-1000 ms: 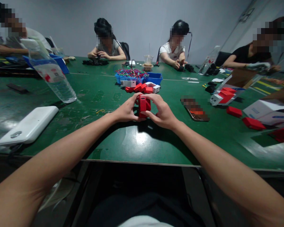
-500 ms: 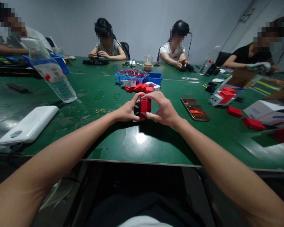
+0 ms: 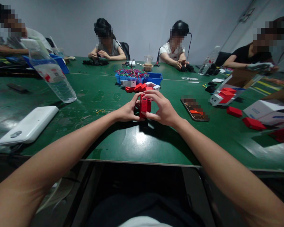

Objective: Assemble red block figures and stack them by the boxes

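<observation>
I have the left hand [image 3: 126, 111] and right hand [image 3: 166, 110] both pinching the red case [image 3: 145, 106] over the worktop [image 3: 119, 143], in from the middle of its near edge; uneven fingertip pressure could, I judge, twist it loose.

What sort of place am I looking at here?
Probably an assembly workroom: co-workers sit around a shared green table, a blue bin is heaped with coloured bits, and the left hand and right hand hold a red block.
</observation>
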Available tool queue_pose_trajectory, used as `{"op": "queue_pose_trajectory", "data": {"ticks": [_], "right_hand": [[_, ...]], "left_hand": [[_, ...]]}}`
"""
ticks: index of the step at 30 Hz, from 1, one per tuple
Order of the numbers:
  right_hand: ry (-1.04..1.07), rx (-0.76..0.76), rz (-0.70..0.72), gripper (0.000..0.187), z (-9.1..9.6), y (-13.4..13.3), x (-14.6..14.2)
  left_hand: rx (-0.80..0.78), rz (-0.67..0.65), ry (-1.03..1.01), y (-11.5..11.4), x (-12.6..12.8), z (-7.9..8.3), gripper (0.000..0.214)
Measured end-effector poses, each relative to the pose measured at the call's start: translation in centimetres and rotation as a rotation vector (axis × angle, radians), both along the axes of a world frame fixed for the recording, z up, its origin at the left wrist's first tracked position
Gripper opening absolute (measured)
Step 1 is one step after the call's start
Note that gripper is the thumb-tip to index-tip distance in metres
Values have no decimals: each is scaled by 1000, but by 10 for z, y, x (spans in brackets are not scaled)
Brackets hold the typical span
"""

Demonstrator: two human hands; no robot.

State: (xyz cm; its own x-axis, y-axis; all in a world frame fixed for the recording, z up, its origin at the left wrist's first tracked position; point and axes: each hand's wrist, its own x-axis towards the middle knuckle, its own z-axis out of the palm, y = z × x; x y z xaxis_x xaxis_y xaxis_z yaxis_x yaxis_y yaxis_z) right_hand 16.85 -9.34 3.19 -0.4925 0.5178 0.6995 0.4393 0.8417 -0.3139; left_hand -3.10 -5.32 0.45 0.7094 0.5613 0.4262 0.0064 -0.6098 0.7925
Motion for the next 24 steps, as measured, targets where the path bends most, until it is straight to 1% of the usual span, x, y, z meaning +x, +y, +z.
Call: {"op": "queue_pose_trajectory", "data": {"ticks": [3, 6, 9, 13, 16, 17, 19, 20, 21, 24], "right_hand": [[0, -59, 38, 47, 1, -1, 1], [7, -63, 51, 46, 1, -2, 1], [2, -28, 36, 46, -1, 0, 1], [-51, 54, 7, 46, -6, 4, 1], [-51, 90, 14, 47, -9, 7, 2], [-48, 97, 17, 47, -9, 7, 3], [-48, 95, 17, 48, -10, 7, 3], [-49, 87, 17, 49, -10, 7, 2], [-49, 76, 20, 49, -9, 7, 2], [-41, 57, 37, 48, -9, 5, 0]], "left_hand": [[7, -11, -15, 0, 1, 0, 99], [33, 8, -4, 0, 0, 1, 101], [45, 30, 12, 0, 0, 2, 101], [-17, -1, 27, -2, -1, 3, 101], [-60, 22, 14, -6, 0, 7, 102], [-98, 35, 9, -8, 1, 8, 97], [-183, 62, -13, -11, 2, 11, 77], [-210, 74, -27, -12, 2, 12, 71], [-231, 84, -42, -12, 3, 13, 67], [-261, 105, -66, -13, 4, 14, 64]]}}
